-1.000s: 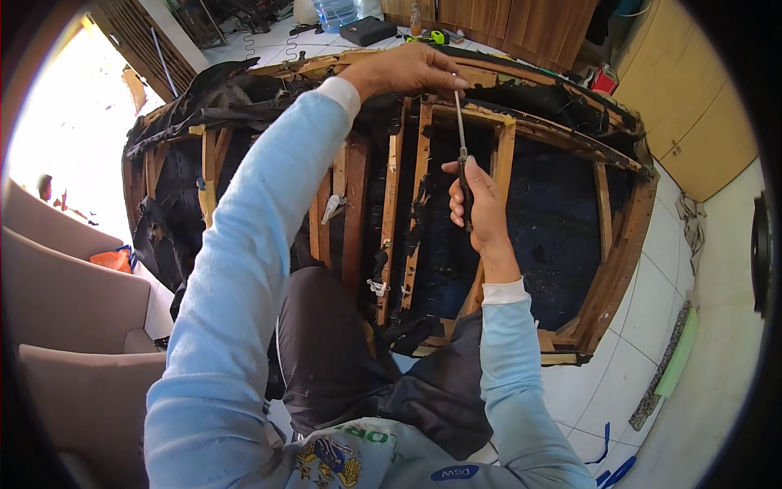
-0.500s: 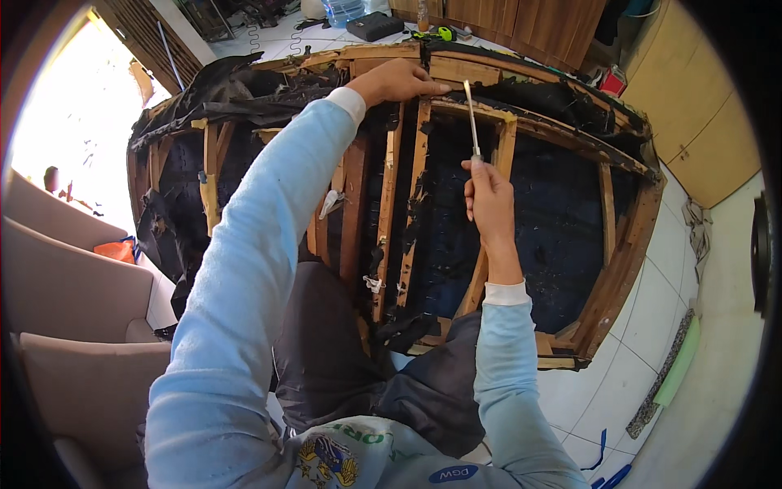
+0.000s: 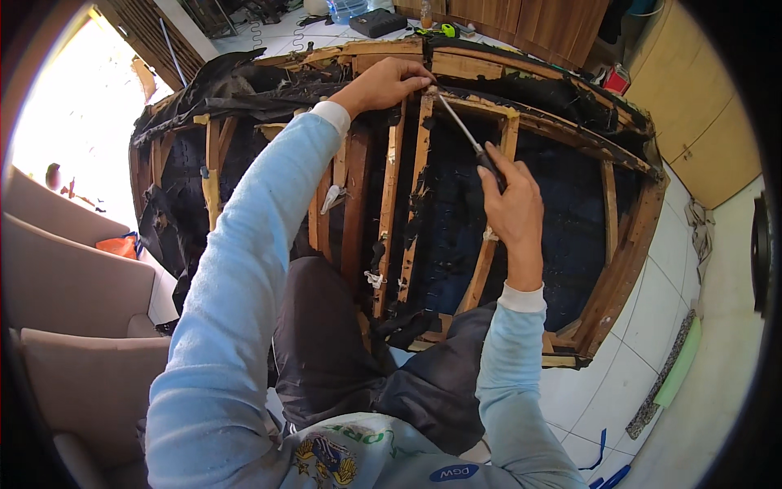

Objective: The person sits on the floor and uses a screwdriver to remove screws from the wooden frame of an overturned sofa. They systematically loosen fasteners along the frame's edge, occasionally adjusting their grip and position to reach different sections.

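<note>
My right hand [image 3: 517, 200] is closed around the dark handle of a screwdriver [image 3: 461, 124]. The thin metal shaft slants up and left, and its tip meets the wooden rail near the top of the central upright [image 3: 423, 147]. Just left of that tip, my left hand [image 3: 384, 83] has its thumb and fingers pinched together at the rail; what they pinch is too small to make out. Both hands work over a large upholstered furniture frame [image 3: 482, 273] of bare wood, with torn black fabric [image 3: 232, 102] along its far side.
Beige chairs [image 3: 90, 367] stand at the left. On the tiled floor [image 3: 603, 379] beyond the frame are a black case [image 3: 378, 24] and a green tape measure [image 3: 444, 31]. A red box [image 3: 617, 79] sits at the far right, a pale green strip [image 3: 678, 363] by the right wall.
The screwdriver has swung from nearly upright to slanting left, its tip now down at the rail. My right hand moved right and nearer me; my left hand drew slightly left.
</note>
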Action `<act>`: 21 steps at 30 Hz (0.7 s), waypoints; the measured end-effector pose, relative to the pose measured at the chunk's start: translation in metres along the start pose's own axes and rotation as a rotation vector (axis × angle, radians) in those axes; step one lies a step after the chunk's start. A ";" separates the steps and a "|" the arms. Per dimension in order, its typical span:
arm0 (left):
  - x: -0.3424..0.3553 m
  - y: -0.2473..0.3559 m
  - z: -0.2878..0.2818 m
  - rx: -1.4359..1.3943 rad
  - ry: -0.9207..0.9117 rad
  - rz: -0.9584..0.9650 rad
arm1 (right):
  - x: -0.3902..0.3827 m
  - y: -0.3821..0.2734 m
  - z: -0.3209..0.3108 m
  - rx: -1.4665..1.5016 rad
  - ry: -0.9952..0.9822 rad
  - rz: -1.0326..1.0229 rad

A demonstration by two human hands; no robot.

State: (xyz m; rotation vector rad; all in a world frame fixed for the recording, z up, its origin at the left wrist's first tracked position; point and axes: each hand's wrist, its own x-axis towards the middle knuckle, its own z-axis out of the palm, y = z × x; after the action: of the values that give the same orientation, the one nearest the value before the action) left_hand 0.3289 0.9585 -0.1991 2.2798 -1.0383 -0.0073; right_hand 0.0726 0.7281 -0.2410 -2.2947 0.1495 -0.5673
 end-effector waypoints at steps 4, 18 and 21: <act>-0.003 -0.003 -0.002 0.087 0.002 0.047 | -0.002 -0.015 -0.007 -0.122 0.047 0.021; -0.009 0.022 0.031 0.468 0.045 -0.134 | 0.003 -0.031 0.019 -0.123 0.111 -0.063; -0.008 0.034 0.030 0.457 -0.002 -0.165 | -0.015 -0.032 0.071 -0.082 0.196 -0.007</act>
State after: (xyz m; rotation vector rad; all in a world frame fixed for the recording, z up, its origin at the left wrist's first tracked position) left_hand 0.2926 0.9302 -0.2066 2.7724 -0.9192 0.1772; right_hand 0.0884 0.8012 -0.2675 -2.3162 0.2642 -0.8025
